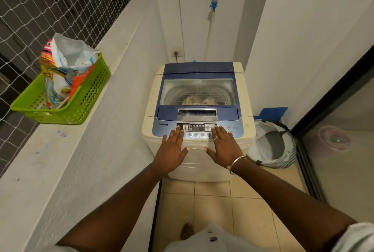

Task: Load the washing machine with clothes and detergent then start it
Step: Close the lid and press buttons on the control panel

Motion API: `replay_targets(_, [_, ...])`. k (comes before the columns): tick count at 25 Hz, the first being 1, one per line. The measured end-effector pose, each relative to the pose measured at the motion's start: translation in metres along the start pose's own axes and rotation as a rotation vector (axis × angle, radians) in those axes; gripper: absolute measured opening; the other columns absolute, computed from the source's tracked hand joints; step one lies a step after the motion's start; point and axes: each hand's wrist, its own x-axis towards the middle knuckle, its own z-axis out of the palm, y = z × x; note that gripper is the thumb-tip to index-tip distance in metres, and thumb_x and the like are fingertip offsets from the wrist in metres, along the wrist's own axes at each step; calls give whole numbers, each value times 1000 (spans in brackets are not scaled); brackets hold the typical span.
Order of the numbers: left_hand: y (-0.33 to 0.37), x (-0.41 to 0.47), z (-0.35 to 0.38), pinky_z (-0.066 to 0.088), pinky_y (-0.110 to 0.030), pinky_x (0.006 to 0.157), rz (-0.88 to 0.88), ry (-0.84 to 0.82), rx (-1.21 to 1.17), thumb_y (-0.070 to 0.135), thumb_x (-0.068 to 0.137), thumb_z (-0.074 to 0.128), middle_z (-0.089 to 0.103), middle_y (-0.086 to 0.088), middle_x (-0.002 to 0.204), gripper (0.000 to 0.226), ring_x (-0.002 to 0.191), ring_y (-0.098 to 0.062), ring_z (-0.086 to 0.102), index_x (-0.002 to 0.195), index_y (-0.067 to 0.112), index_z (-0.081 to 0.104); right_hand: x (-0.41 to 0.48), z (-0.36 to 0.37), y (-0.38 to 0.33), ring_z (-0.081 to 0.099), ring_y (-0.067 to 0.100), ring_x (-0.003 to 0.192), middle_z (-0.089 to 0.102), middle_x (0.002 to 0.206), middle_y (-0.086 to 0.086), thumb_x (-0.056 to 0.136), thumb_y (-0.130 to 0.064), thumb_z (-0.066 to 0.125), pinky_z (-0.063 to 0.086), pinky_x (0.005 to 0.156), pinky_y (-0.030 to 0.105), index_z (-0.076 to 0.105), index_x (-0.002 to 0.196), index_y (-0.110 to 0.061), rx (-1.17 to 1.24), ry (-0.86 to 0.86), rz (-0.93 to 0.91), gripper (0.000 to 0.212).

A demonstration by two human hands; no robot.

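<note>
A top-loading washing machine [199, 73] with a blue lid stands in front of me, its lid closed. Through the clear lid window [198, 89] I see clothes [199, 100] lying in the drum. My left hand [172, 152] and my right hand [223, 146] are held flat, palms down, fingers straight, over the front edge of the machine. Their fingertips reach the control panel [197, 128] and its row of round buttons. An open detergent bag [62, 69] stands in a green basket [89, 98] on the ledge to the left.
A white ledge [66, 160] with netting above runs along the left. A laundry hamper [273, 144] sits on the tiled floor right of the machine, beside a glass door [334, 140]. A tap and hose [213, 7] hang on the back wall, by a wall socket [178, 52].
</note>
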Motion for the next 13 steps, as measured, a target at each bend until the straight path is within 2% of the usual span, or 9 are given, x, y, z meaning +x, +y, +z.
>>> replay_targets(6, [0, 2, 1, 3, -44, 121, 27, -37, -26, 54, 101, 29, 3, -7, 166, 71, 153, -26, 5, 157, 15, 11, -3, 7, -15, 7, 25, 150, 10, 163, 10, 94, -61, 37, 16, 121, 46, 10, 155, -10, -2, -59, -31, 84])
replay_targets(13, [-3, 1, 4, 3, -43, 121, 25, -46, -57, 56, 101, 30, 3, -6, 166, 72, 153, -26, 5, 157, 16, 10, 8, 0, -4, 15, 28, 149, 19, 160, 12, 93, -58, 43, 21, 119, 47, 18, 153, -7, -39, -75, 37, 82])
